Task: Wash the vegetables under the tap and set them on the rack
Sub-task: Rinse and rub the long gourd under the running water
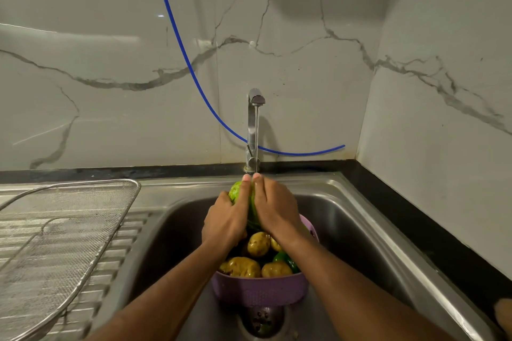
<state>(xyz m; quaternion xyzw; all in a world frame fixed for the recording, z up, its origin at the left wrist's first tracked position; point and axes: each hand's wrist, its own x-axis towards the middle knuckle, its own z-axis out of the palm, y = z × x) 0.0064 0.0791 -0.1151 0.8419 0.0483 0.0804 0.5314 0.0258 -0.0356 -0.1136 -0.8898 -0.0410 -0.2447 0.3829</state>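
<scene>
— Where is the vegetable, going by the tap (255, 130)?

— Right under its spout, in the thin stream of water. It is a pale green vegetable (235, 189), gripped from both sides: the left hand (225, 223) wraps it from the left, the right hand (274, 209) from the right, fingers curled round it and fingertips nearly meeting on top.

— And below the hands?

— A purple basket (260, 289) stands in the sink (357, 232), nearer the person than the tap. It holds potatoes (258, 243) and a darker green pepper (286, 260). The wrists hide part of its contents.

— Where is the rack?

— Left of the tap, a wire mesh rack (55, 235) lies on the ribbed draining board, well apart from the hands. The sink's left edge lies between them.

— Anything else?

— A blue tube (177, 36) hangs down the marble wall (83, 50) and passes behind the tap. A black worktop (415, 202) edge runs to the tap's right. The drain (261, 320) sits just in front of the basket.
</scene>
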